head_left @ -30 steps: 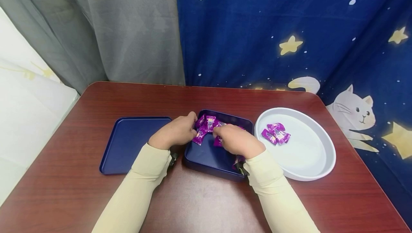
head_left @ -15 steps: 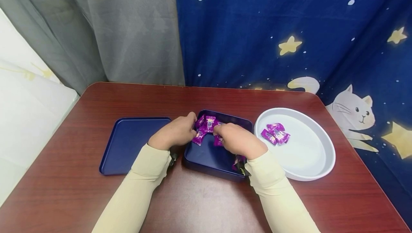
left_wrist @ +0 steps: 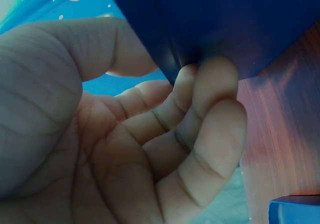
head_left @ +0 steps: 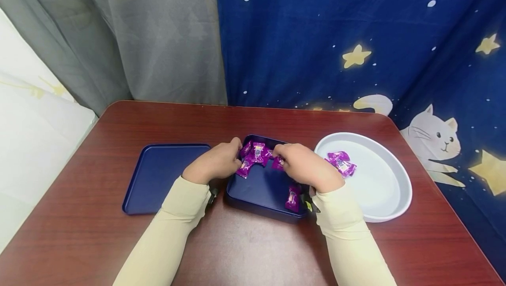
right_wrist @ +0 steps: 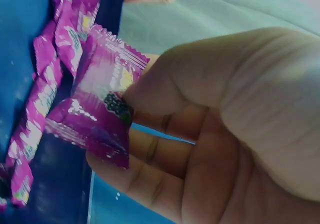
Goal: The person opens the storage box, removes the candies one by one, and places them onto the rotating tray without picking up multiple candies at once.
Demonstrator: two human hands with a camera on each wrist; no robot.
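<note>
In the head view, a dark blue rectangular box (head_left: 258, 191) holds several purple wrapped candies (head_left: 258, 152) along its far side, plus one candy (head_left: 293, 199) in the near right corner. The left hand (head_left: 215, 161) grips the box's left wall, with thumb at the rim and curled fingers against the outside in the left wrist view. Over the box's right half, the right hand (head_left: 308, 167) pinches a purple candy (right_wrist: 102, 104) between thumb and fingers. Several more candies (head_left: 344, 165) lie in the white oval tray (head_left: 379, 189), partly hidden by the right hand.
A flat blue rectangular tray or lid (head_left: 158, 185) lies left of the box on the reddish-brown wooden table (head_left: 253, 251). The white tray stands close to the box's right side. Grey and blue star-patterned curtains (head_left: 296, 35) hang behind the table.
The right hand has shifted right and slightly up from the candy pile, with a candy between its fingers. The near-corner candy is now more visible. The left hand has stayed put.
</note>
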